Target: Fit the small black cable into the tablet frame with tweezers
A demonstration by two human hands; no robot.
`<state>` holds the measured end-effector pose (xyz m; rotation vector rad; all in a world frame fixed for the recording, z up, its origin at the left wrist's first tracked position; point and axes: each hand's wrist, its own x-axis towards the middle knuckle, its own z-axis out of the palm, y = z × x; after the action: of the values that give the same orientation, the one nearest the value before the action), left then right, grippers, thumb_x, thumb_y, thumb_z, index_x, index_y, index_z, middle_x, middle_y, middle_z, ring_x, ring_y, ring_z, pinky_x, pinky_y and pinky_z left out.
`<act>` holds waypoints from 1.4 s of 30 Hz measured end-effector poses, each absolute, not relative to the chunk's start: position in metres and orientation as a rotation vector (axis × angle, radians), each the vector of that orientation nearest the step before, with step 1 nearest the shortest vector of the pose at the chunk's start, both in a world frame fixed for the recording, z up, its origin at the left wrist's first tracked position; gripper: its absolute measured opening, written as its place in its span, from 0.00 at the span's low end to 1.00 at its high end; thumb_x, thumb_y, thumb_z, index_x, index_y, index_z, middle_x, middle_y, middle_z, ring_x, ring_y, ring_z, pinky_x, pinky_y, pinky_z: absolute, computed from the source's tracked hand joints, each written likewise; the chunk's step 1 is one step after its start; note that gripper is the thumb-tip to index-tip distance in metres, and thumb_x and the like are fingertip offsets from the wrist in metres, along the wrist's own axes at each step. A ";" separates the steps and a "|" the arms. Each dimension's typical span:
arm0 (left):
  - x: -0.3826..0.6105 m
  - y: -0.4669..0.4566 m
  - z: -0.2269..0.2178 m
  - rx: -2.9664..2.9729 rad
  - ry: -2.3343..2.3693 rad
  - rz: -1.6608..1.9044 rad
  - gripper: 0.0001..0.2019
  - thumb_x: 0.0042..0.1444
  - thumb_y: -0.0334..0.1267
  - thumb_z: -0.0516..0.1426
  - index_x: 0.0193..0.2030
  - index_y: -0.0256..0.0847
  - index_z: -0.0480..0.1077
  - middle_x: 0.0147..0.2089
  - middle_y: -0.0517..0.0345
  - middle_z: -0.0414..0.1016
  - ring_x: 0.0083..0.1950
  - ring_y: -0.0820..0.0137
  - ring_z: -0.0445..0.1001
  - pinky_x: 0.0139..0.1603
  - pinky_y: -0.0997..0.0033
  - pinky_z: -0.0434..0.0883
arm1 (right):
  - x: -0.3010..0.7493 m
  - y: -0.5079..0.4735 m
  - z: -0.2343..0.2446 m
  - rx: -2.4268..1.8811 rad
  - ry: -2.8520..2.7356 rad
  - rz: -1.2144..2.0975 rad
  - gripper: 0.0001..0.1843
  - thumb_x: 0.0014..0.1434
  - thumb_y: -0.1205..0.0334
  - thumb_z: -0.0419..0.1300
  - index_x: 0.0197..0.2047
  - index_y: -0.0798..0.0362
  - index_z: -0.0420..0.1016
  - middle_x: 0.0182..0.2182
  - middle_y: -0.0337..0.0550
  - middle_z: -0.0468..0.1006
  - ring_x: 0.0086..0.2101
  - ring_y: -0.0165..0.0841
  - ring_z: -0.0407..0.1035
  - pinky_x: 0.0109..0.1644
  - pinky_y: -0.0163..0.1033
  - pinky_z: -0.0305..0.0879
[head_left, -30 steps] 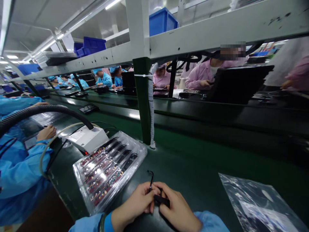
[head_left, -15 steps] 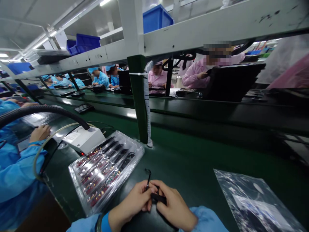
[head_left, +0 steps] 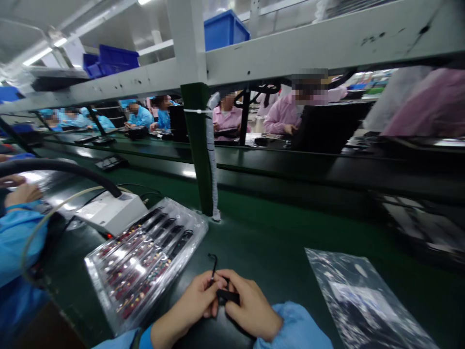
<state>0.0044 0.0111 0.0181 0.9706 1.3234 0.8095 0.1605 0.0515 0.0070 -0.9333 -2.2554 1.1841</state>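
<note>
Both my hands meet low in the middle of the view, above the dark green bench. My left hand (head_left: 199, 296) pinches a thin black cable (head_left: 213, 266) whose hooked end sticks up past the fingers. Between thumb and fingers, my right hand (head_left: 250, 305) grips a small black flat piece (head_left: 228, 296). The fingertips of both hands touch or nearly touch; whether cable and flat piece are one part is hidden. Left of my hands lies a clear plastic tray (head_left: 198, 225) with rows of small red circuit boards (head_left: 136, 286) and black cables.
A clear plastic bag (head_left: 363, 291) with dark contents and a white label lies at right. A white box (head_left: 112, 211) with a black hose (head_left: 72, 169) stands behind the tray. A green post (head_left: 198, 150) rises ahead. A co-worker's hand (head_left: 23, 194) is at far left.
The whole view has shifted slightly, so bench things sit further left. My hands keep nearly the same hold. At right, a dark item with pale strips shows more on the far bench.
</note>
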 end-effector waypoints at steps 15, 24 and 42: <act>0.003 0.010 0.003 0.955 1.383 0.955 0.34 0.38 0.68 0.62 0.35 0.36 0.68 0.12 0.66 0.61 0.13 0.81 0.51 0.17 0.82 0.44 | 0.165 0.055 0.018 -1.054 -2.384 1.039 0.30 0.52 0.55 0.60 0.60 0.42 0.64 0.40 0.33 0.79 0.38 0.33 0.74 0.40 0.32 0.65; -0.002 0.013 0.002 0.998 1.329 0.844 0.32 0.43 0.66 0.60 0.37 0.36 0.68 0.13 0.68 0.61 0.13 0.82 0.49 0.16 0.81 0.46 | 0.164 0.054 0.015 -1.019 -2.341 1.061 0.29 0.49 0.60 0.59 0.57 0.47 0.67 0.39 0.37 0.79 0.38 0.34 0.74 0.41 0.33 0.65; 0.004 0.012 0.008 0.979 1.335 0.878 0.32 0.44 0.67 0.58 0.35 0.35 0.67 0.12 0.69 0.58 0.13 0.83 0.45 0.16 0.79 0.42 | 0.162 0.054 0.010 -0.964 -2.280 1.078 0.29 0.46 0.64 0.57 0.55 0.49 0.70 0.38 0.40 0.80 0.36 0.35 0.74 0.40 0.34 0.64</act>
<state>0.0042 0.0124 0.0079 0.9793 1.3349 0.8782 0.1616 0.0539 0.0103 -0.9642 -2.2799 1.0777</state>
